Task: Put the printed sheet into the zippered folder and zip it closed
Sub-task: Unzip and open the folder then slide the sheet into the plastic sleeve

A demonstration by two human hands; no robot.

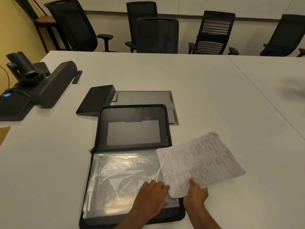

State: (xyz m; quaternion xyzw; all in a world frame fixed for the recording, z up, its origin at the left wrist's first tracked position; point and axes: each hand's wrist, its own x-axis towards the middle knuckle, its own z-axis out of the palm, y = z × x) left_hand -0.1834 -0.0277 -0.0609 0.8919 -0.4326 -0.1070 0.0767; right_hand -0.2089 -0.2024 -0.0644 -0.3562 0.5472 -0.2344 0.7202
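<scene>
White printed sheet, densely lettered, is pinched by the right hand; the left hand is pressed flat on the open zippered folder.

The tabletop lies bare across the right half of the frame and along the lower left, leaving wide room to pass. The open folder fills the lower centre, with the printed sheet overlapping its right edge. Just behind the folder, a dark tablet and a grey panel set in the tabletop block the middle. At upper left, a camera unit and long speaker bar crowd the corner. Chairs line the far edge.
</scene>
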